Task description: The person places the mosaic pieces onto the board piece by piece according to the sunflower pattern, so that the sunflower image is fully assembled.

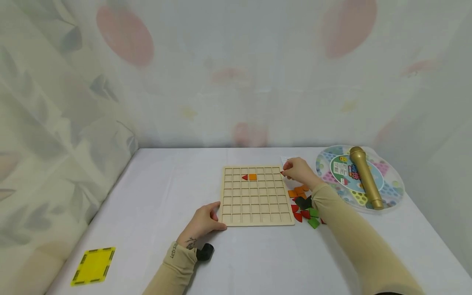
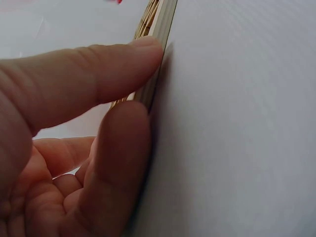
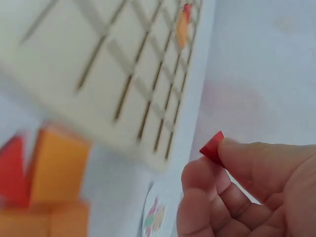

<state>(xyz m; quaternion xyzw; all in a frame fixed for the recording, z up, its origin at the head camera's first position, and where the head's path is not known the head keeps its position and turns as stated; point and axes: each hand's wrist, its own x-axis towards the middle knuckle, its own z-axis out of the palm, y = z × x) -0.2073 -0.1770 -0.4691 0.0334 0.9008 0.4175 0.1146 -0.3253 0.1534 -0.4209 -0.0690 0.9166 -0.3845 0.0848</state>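
A square wooden grid board [image 1: 254, 196] lies on the white table. My left hand [image 1: 203, 221] holds its near left corner, thumb along the near edge and a finger at the left side; in the left wrist view the thumb [image 2: 123, 66] touches the board's edge [image 2: 160, 29]. On the board, a red triangle piece [image 1: 245, 177] sits left of an orange square piece [image 1: 253, 177] in neighbouring cells. By the far right corner, my right hand [image 1: 298, 171] pinches a small red piece [image 3: 213, 147] between thumb and finger, just off the board's edge.
Right of the board lie loose orange pieces [image 1: 300, 191], red pieces [image 1: 298, 216] and green pieces [image 1: 313, 221], partly under the right forearm. A gold microphone [image 1: 366, 178] rests on a round patterned case [image 1: 392, 180]. A yellow square frame [image 1: 93, 266] lies near left. A printed card [image 3: 157, 215] shows beyond the board.
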